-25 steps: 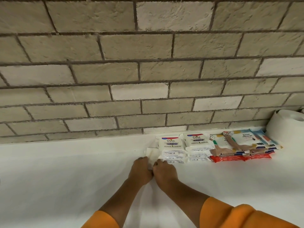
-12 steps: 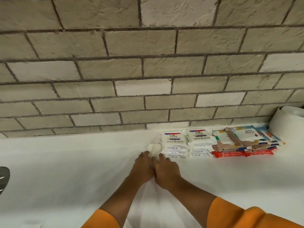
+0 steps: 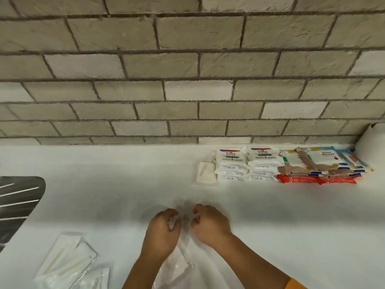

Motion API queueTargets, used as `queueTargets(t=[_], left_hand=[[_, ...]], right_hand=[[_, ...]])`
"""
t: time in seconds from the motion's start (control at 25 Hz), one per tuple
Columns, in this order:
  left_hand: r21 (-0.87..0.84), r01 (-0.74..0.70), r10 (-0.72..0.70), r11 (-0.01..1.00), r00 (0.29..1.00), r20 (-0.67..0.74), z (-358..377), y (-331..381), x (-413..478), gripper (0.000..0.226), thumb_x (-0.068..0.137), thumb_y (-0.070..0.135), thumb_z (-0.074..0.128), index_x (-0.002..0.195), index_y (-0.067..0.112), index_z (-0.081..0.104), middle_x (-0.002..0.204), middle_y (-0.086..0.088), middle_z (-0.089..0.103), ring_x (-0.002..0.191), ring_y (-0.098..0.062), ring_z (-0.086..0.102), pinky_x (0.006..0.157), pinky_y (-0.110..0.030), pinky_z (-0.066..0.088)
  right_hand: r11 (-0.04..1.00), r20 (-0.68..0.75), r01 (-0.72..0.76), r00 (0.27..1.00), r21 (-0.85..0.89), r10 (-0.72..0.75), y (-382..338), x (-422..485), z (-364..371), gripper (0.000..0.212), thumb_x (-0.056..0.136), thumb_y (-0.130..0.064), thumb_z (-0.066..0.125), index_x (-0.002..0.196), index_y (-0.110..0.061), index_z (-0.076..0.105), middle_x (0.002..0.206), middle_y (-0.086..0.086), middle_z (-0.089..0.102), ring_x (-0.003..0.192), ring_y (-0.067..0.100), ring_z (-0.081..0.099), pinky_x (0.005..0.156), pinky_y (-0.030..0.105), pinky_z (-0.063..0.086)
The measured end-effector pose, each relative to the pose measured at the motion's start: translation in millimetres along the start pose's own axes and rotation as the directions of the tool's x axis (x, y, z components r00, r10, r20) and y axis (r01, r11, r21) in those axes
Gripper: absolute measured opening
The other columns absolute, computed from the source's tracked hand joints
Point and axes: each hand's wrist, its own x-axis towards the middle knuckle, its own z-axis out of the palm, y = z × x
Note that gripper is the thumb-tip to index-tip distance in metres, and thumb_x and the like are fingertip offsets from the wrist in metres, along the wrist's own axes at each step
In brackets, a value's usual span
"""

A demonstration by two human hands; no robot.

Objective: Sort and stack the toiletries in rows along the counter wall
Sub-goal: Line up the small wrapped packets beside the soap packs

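Brick wall [image 3: 187, 90] behind a white surface [image 3: 291, 215]. Stacked soap packs [image 3: 230, 163] and wipe packs [image 3: 320, 163] sit in a row against the wall at right, with a small white sachet [image 3: 205, 175] just beside them. Left hand [image 3: 161, 232] and right hand [image 3: 211, 224], fingers loosely curled and holding nothing, lie well apart from the row.

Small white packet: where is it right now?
Head view, right of centre: the packet lies flat on the counter, just left of the left Dove stack, near the brick wall.
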Motion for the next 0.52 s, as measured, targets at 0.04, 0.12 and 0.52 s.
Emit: queueTargets(t=[0.04, 0.12, 0.52], left_hand=[[-0.001, 0.013, -0.013, 1.0, 1.0, -0.025, -5.8, -10.1, -13.6, 0.021, 0.089, 0.023, 0.069, 0.109, 0.022, 0.074, 0.105, 0.01, 0.072, 0.097, -0.012, 0.068, 0.086, -0.023, 0.051], [-0.01, 0.022, -0.022, 1.0, 0.998, -0.058, -19.3, -27.9, -37.9, 0.015, 0.088, 0.019, 0.071, 0.1, 0.028, 0.073, 0.096, 0.013, 0.072, 0.091, -0.008, 0.068, 0.082, -0.024, 0.053], [0.011, 0.002, 0.0, 1.0, 0.976, -0.216, -69.4, -82.4, -103.3, 0.028, 0.084, 0.009, 0.077, 0.093, 0.034, 0.069, 0.094, 0.022, 0.069, 0.094, 0.011, 0.061, 0.079, -0.003, 0.043]], right_hand=[[1.0, 0.043, 0.004, 0.999, 0.021, -0.005, -4.2, -6.7, 5.7, 0.036, 0.092, -0.045, 0.053, 0.122, -0.026, 0.06, 0.124, -0.002, 0.065, 0.116, 0.024, 0.062, 0.094, 0.034, 0.052], [0.998, 0.133, -0.005, 0.991, 0.07, -0.004, -13.9, -18.6, 16.5, 0.05, 0.086, -0.06, 0.061, 0.122, -0.025, 0.06, 0.125, -0.003, 0.063, 0.118, 0.022, 0.06, 0.094, 0.032, 0.05], [0.997, 0.125, -0.016, 0.992, -0.071, 0.025, -47.9, -45.8, 52.9, 0.07, 0.076, -0.066, 0.072, 0.125, -0.019, 0.054, 0.126, 0.001, 0.059, 0.121, 0.024, 0.055, 0.093, 0.037, 0.047]])
